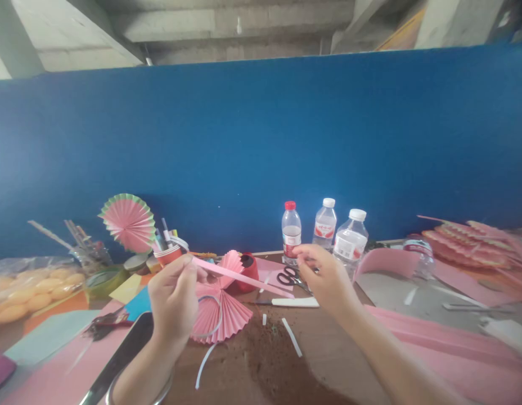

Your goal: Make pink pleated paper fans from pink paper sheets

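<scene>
My left hand [176, 295] is closed on one end of a narrow pink paper strip [244, 278], which slants down to the right in the air. Right of the strip's free end, my right hand [318, 273] is raised with its fingers bent toward the thumb; whether something small is between them cannot be made out. Below the strip, a pleated pink paper fan [231, 316] lies on the brown table [328, 354], partly hidden by my left hand. Black-handled scissors [290, 277] lie beside my right hand, near a white-handled knife [295, 302].
Three plastic bottles [351, 242] stand at the back, before a blue partition [244, 146]. Left are a round pleated fan [128, 222], a red cup of pens [167, 255] and coloured paper [54, 332]. Pink paper [455, 349] and stacked pleated pieces [467, 242] lie right.
</scene>
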{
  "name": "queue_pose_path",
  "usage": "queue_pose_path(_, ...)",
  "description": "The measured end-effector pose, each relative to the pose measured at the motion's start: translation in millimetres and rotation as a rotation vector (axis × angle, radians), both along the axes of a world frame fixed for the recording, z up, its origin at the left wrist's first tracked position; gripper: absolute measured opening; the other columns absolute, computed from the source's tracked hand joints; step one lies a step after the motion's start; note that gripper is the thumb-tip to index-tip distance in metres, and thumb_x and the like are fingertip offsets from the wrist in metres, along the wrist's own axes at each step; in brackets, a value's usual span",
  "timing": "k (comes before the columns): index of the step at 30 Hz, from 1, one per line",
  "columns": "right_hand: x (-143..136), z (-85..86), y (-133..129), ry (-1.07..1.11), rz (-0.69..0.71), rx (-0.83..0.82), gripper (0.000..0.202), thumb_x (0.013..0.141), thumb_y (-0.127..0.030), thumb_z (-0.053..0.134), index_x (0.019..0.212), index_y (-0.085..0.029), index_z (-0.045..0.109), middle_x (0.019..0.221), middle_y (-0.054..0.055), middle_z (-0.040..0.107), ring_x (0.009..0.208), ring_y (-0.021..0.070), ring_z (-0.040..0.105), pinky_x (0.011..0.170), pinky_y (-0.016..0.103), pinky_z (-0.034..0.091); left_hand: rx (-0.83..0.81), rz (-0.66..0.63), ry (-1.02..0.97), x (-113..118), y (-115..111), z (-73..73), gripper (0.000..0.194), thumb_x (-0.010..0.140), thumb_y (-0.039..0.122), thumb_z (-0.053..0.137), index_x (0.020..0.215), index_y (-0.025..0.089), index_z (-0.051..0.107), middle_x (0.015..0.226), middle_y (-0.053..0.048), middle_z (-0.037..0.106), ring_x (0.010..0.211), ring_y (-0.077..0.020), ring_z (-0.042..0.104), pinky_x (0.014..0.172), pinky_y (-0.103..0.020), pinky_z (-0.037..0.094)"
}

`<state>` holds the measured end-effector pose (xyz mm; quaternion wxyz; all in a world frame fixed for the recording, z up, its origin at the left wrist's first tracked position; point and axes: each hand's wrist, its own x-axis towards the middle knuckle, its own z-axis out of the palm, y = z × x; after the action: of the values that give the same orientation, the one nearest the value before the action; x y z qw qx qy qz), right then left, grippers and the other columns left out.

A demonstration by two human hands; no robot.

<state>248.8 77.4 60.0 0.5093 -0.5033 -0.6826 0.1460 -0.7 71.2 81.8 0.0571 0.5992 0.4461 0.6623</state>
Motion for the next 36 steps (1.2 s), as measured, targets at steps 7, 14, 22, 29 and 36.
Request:
queue_pose_path(7, -44.0, -10.9, -25.9, -0.281, 0.25, 0.02, 0.019, 0.085, -0.025, 0.051, 0.102, -0.021, 0.058, 0.086, 0.003, 0.066, 0.076, 0.0182, 0.06, 0.065, 0.028, 0.044, -0.275, -0.291, -0.136, 19.3, -2.2, -11.7, 0.026, 0.077, 0.022, 0.047, 0.052, 0.018, 0.054, 0.053, 0.002, 0.052, 0.052, -0.0122, 0.052, 0.051, -0.022, 0.044)
queue_pose_path(14, -27.2, -9.9, -12.7, -0.226, 0.073, 0.02, 0.021, 0.088, -0.019, 0.04, 0.088, -0.021, 0.061, 0.076, 0.002, 0.066, 0.067, 0.0163, 0.058, 0.061, 0.025, 0.041, -0.486, -0.287, 0.218, 11.4, 7.1, 0.0, 0.028, 0.085, 0.037, 0.037, 0.076, 0.019, 0.057, 0.079, -0.005, 0.064, 0.077, -0.0206, 0.061, 0.072, -0.035, 0.049)
queue_pose_path(22, -27.3, -13.5, -11.5, -0.249, 0.046, -0.005, 0.018, 0.088, -0.019, 0.041, 0.083, -0.019, 0.058, 0.072, 0.001, 0.063, 0.064, 0.0158, 0.056, 0.061, 0.025, 0.038, -1.076, -0.059, 1.253, -27.5, 29.4, -37.2, 0.103, 0.039, 0.03, 0.075, 0.135, 0.019, 0.037, 0.139, -0.021, 0.034, 0.116, -0.0406, 0.043, 0.083, -0.045, 0.044)
queue_pose_path(29, -25.2, -12.9, -11.3, -0.222, 0.064, -0.02, 0.019, 0.09, -0.022, 0.039, 0.082, -0.02, 0.056, 0.071, -0.001, 0.062, 0.063, 0.0142, 0.056, 0.06, 0.023, 0.038, -1.095, -0.097, 1.258, -26.2, 31.8, -39.6, 0.094, 0.042, 0.019, 0.067, 0.132, 0.014, 0.041, 0.128, -0.02, 0.046, 0.1, -0.0378, 0.056, 0.073, -0.041, 0.049)
queue_pose_path(36, -19.0, -6.7, -10.9, -0.184, 0.037, 0.022, 0.017, 0.09, -0.023, 0.04, 0.085, -0.021, 0.056, 0.072, -0.001, 0.063, 0.063, 0.0142, 0.057, 0.06, 0.023, 0.038, -0.945, -0.195, 1.173, -18.3, 22.0, -25.9, 0.082, 0.058, 0.029, 0.061, 0.135, 0.019, 0.034, 0.138, -0.013, 0.039, 0.115, -0.0319, 0.049, 0.088, -0.039, 0.044)
